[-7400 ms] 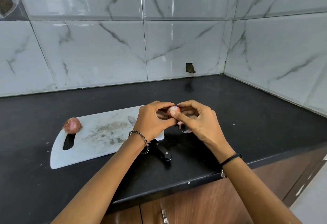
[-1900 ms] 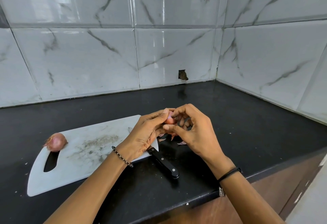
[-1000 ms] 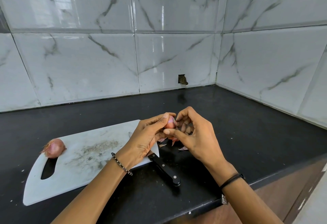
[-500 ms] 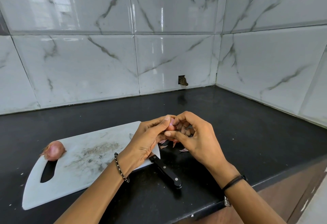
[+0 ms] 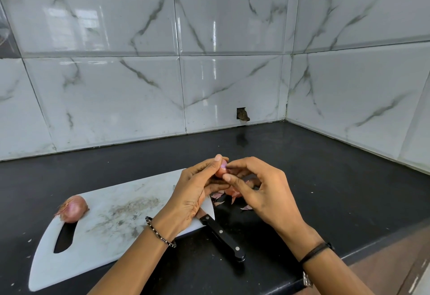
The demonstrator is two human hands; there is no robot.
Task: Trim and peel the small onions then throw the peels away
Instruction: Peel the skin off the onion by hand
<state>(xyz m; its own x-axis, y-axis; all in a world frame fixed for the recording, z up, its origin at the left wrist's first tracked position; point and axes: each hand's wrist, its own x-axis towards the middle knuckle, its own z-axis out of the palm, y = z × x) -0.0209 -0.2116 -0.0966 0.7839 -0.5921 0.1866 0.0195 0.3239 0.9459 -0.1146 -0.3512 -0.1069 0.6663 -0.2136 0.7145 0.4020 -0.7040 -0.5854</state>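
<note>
My left hand (image 5: pixel 190 192) grips a small pink onion (image 5: pixel 221 170) above the right end of the white cutting board (image 5: pixel 111 222). My right hand (image 5: pixel 263 194) pinches at the onion's skin with thumb and forefinger. Most of that onion is hidden by my fingers. A second small onion (image 5: pixel 72 208), still in its papery skin, lies on the board's left end near the handle slot. Loose pink peels (image 5: pixel 232 195) lie on the black counter under my hands.
A black-handled knife (image 5: pixel 223 239) lies on the counter (image 5: pixel 325 178) at the board's right corner, handle toward me, its blade partly under my left hand. Marble-look tiled walls close the back and right side. The counter's front edge runs just below my wrists.
My hands have stayed together on the onion, fingers shifting slightly as they work at the skin. The second onion, board and knife have not moved.
</note>
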